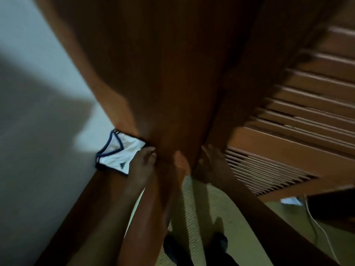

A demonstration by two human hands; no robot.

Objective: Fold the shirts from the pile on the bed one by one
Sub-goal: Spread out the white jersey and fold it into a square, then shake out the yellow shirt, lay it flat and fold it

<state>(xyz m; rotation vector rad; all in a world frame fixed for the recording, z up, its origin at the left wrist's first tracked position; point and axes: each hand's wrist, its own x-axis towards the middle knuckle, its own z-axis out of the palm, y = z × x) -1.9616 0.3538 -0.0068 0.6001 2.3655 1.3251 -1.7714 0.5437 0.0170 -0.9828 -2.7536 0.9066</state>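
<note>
- White folded shirt (pixel 118 153) with navy trim lies at nine o'clock, beside the wooden door (pixel 172 73).
- Left hand (pixel 143 164), fingers straight, is at the shirt's edge.
- Right hand (pixel 210 162), fingers straight, rests by the louvred panel (pixel 288 131) at three o'clock.

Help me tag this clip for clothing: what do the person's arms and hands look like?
The left hand and right hand are ungloved, and no sleeve reaches into view. No watch or ring shows, though the picture is blurred.

Left hand (pixel 143 162) beside folded shirt (pixel 119 153); right hand (pixel 211 164) against door (pixel 288 139).
</note>
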